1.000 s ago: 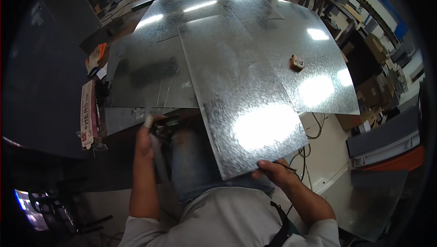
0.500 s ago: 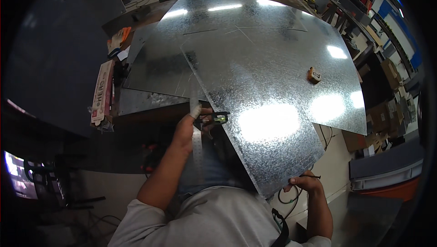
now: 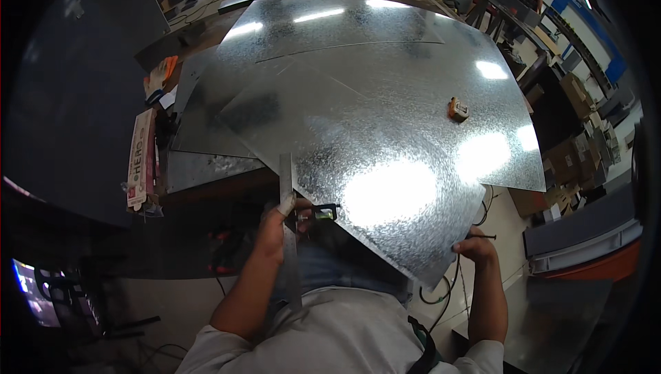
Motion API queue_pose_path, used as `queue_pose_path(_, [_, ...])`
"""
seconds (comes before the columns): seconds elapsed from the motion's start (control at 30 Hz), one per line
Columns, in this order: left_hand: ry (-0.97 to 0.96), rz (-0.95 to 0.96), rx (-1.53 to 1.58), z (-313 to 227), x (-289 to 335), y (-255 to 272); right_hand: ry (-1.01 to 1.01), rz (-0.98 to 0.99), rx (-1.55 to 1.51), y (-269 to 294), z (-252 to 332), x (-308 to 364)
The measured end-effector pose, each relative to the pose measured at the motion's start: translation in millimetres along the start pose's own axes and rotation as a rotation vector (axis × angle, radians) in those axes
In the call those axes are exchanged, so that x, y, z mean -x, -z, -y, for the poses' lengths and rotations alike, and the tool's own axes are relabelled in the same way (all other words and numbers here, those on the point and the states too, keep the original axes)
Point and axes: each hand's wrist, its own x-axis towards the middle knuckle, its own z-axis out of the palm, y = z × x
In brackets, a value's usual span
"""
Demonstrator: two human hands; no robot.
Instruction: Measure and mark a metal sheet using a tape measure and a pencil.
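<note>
Steel ruler (image 3: 292,271) and black tool (image 3: 326,213) sit clamped in the left hand's (image 3: 277,225) fingers, apparently bundled to free the right hand (image 3: 475,246). Rightward of these fingers lies the metal sheet (image 3: 351,147), its near edge pinched by the right fingers, presumably for steadying, beside a dark rod (image 3: 486,237).

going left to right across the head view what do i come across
Lit panel, long box, left hand holding a metal ruler, right hand holding the metal sheet, cardboard boxes.
</note>
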Motion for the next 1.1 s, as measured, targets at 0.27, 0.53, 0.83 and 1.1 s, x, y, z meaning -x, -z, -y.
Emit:
queue_pose_path(0.27, [0.017, 0.151, -0.21, 0.4, 22.4, -13.8, 0.168, -0.376, -0.326, -13.4, 10.8, -14.3])
queue_pose_path(0.53, [0.091, 0.144, -0.257, 15.4, 15.7, -8.9, 0.13, -0.549, 0.223, -23.1, 6.9, 17.1])
queue_pose_path(0.83, [0.002, 0.173, -0.676, -67.4, 57.9, -33.4, 0.405, -0.913, 1.174, -54.7, 88.0, 1.8])
queue_pose_path(1.1, [-0.788, 0.144, -2.026, -167.2, -92.6, -124.4, 0.433, -0.437, 1.474, -126.2, 129.6, -180.8])
